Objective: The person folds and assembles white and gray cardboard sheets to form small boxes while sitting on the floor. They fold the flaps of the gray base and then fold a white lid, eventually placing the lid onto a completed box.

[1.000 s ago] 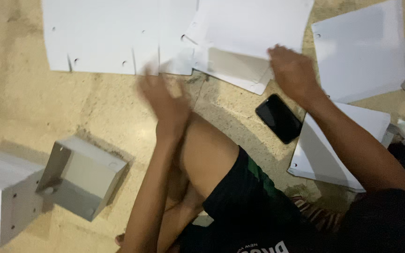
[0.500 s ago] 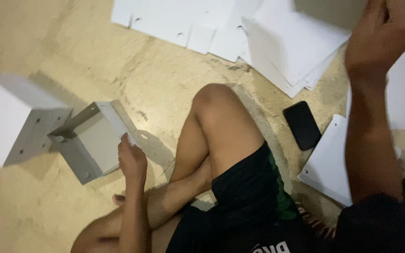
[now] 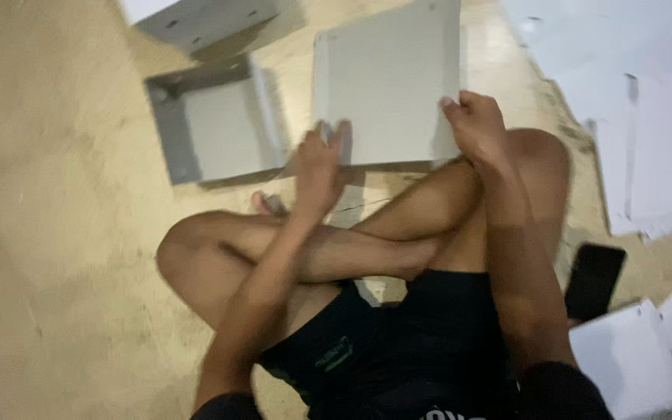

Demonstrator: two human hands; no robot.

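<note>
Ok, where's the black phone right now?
In the head view, the black phone lies on the floor at lower right, beside the right arm and white sheets.

There is one view only, from the camera on my head, so nothing is shared with another. It looks steeply down and a little forward over my crossed legs to the floor [image 3: 56,233]. It sits close: my left hand [image 3: 316,167] and right hand [image 3: 477,128] fill the middle, with the grey panel [image 3: 386,85] just beyond them near the top edge.
</note>
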